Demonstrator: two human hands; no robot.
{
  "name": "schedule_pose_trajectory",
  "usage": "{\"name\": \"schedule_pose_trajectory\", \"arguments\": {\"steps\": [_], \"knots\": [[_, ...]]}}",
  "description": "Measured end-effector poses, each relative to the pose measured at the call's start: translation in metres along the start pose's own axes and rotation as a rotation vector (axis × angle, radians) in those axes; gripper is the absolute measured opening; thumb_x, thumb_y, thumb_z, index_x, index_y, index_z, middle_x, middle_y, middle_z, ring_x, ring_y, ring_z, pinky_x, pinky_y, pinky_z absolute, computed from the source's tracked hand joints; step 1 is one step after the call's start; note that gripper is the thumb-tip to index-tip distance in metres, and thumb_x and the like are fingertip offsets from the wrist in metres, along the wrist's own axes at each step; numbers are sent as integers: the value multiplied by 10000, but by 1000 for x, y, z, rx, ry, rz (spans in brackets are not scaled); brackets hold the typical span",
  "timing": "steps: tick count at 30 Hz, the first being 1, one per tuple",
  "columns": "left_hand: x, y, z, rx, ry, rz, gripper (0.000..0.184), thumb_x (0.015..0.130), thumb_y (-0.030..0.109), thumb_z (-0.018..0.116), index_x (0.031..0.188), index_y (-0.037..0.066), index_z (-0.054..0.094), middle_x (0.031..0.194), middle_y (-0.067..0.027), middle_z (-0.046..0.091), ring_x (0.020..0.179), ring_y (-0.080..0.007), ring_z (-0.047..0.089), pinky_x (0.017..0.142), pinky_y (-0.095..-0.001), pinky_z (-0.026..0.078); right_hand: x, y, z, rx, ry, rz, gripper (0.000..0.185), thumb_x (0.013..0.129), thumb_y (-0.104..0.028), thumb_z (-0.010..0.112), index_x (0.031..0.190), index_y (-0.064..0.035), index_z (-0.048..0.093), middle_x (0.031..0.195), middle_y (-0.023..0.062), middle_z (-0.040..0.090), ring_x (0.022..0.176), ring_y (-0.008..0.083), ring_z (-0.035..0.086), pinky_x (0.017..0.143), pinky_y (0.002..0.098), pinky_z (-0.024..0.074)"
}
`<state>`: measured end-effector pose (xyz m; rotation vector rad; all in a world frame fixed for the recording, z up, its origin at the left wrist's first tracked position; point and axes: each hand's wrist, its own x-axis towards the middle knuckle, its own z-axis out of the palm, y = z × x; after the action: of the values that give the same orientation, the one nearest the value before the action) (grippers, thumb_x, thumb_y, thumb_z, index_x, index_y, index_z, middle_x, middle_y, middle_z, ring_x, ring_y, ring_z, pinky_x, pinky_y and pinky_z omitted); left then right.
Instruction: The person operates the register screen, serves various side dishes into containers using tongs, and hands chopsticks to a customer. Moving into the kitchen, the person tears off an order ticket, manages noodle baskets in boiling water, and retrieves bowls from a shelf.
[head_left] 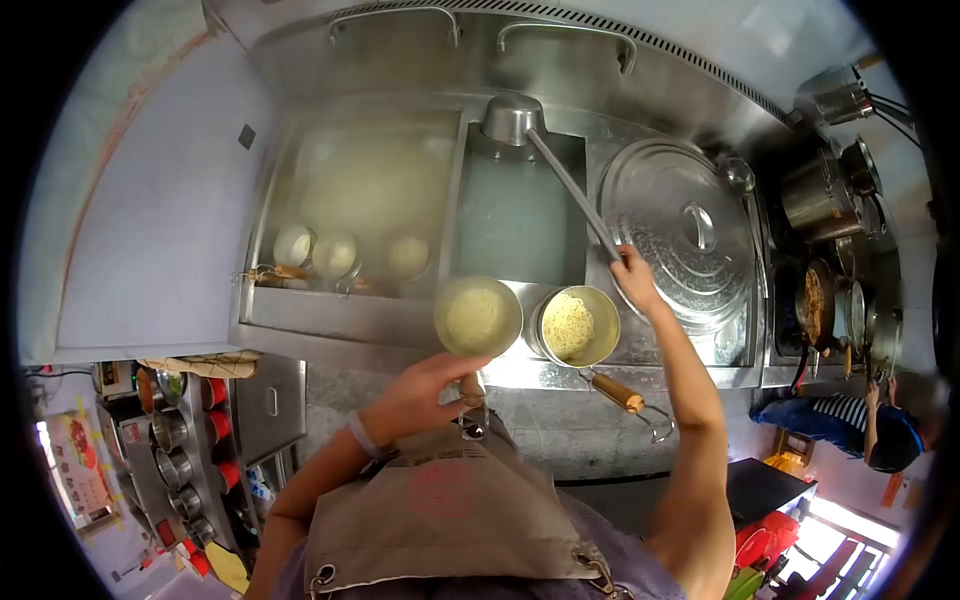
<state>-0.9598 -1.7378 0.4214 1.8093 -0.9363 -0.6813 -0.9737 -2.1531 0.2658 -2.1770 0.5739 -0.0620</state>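
Note:
My right hand [632, 276] is closed on the long handle of a metal ladle [512, 119], whose cup is over the back edge of the middle water basin [512, 215]. Near my waist, my left hand [432, 388] is at the wooden handle of a noodle pot [478, 317] with pale noodles in it; how its fingers meet the handle is partly hidden. Just right of that pot, a second pot [577, 326] of yellowish noodles rests on the steel counter edge, its wooden handle [618, 392] pointing toward me.
On the left, a steaming basin [380, 170] holds several strainers. A large round metal lid [690, 230] lies to the right. Farther right are a pan of food [812, 305], stacked pots [815, 200] and another person [865, 430]. Shelved bowls [175, 468] stand at lower left.

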Motion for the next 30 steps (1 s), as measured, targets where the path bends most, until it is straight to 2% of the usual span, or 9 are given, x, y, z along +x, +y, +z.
{"name": "schedule_pose_trajectory", "arguments": {"steps": [6,11,13,17,18,21,23,25,30], "knots": [[44,4,-95,54,43,-129,326,844,94,542,1167,57,566,1019,-106,646,832,-159,631,719,-273,501,-30,-55,-65,-300,-106,15,349,714,-147,642,1010,31,594,888,225,635,851,315,630,752,366,482],[246,-87,-180,-181,338,76,282,853,92,521,1115,2,577,1054,-87,630,988,-155,577,860,-265,442,6,-46,-20,-703,-188,167,308,727,-243,652,922,-5,655,860,234,638,844,356,629,730,403,486],[335,-130,-198,-127,424,57,345,852,108,513,1179,3,544,1146,-95,593,1081,-180,540,936,-282,402,17,-37,-4,-841,-248,-3,273,762,-257,601,814,1,673,785,237,635,777,372,634,679,419,492],[440,-154,-203,107,545,-109,546,799,228,513,1304,34,443,1319,-166,467,1236,-282,416,1038,-364,294,37,-69,26,-443,-544,390,343,813,-221,577,641,76,588,560,167,582,475,261,591,458,367,466],[459,-157,-203,106,532,-97,546,799,228,513,1304,34,443,1319,-166,467,1236,-282,416,1038,-364,294,30,-93,27,-212,-444,478,367,854,-221,568,628,67,547,528,114,531,405,183,522,387,322,417],[495,-154,-195,-124,652,-91,616,782,274,493,1350,58,391,1382,-168,392,1301,-306,325,1074,-368,229,33,-105,28,214,-409,708,362,900,-206,527,636,42,526,525,89,492,393,162,469,363,293,376],[497,-143,-197,-196,572,-24,588,772,133,476,1333,-16,384,1358,-156,430,1279,-258,373,1034,-297,278,36,-90,22,326,-398,736,304,931,-194,500,720,25,519,586,74,480,420,113,414,352,229,329],[492,-135,-194,-145,615,-34,543,751,112,456,1276,-26,459,1290,-146,501,1218,-244,432,1002,-296,308,31,-79,11,954,-481,963,208,930,-174,505,838,11,480,644,57,465,440,82,383,342,201,304],[449,-115,-200,-102,358,85,375,747,134,477,1060,-15,619,1072,-95,617,1054,-201,513,932,-292,350,-10,-120,-35,711,-548,814,223,937,-203,507,895,15,527,678,26,464,473,48,349,380,192,282]]}}
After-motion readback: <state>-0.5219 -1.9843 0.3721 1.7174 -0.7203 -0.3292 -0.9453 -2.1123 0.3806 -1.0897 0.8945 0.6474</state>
